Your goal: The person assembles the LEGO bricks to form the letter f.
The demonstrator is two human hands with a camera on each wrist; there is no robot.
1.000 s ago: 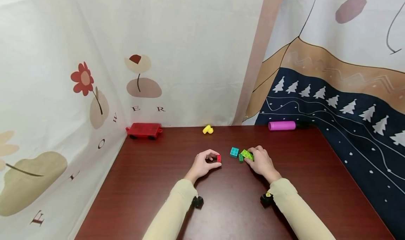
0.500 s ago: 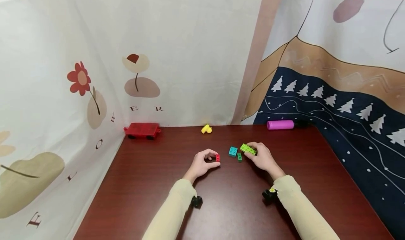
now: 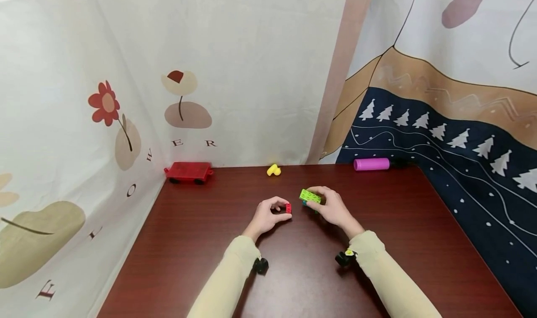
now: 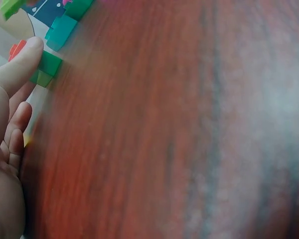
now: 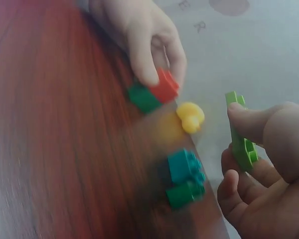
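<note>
My left hand pinches a red toy brick between thumb and fingers. In the right wrist view a green brick sits directly beneath the red one, at table level. My right hand grips a flat lime-green brick by its edges, held above the table. Below it stand a teal brick and, beside that, a small dark green brick. From the head view, the lime-green brick covers most of both.
Along the back edge of the brown table are a red toy wagon, a small yellow piece and a purple cylinder lying on its side. Printed curtains hang behind.
My right hand has lifted the lime-green brick away from beside the dark green brick, and carried it left over the teal brick. The left hand has stayed nearly still with the red brick.
</note>
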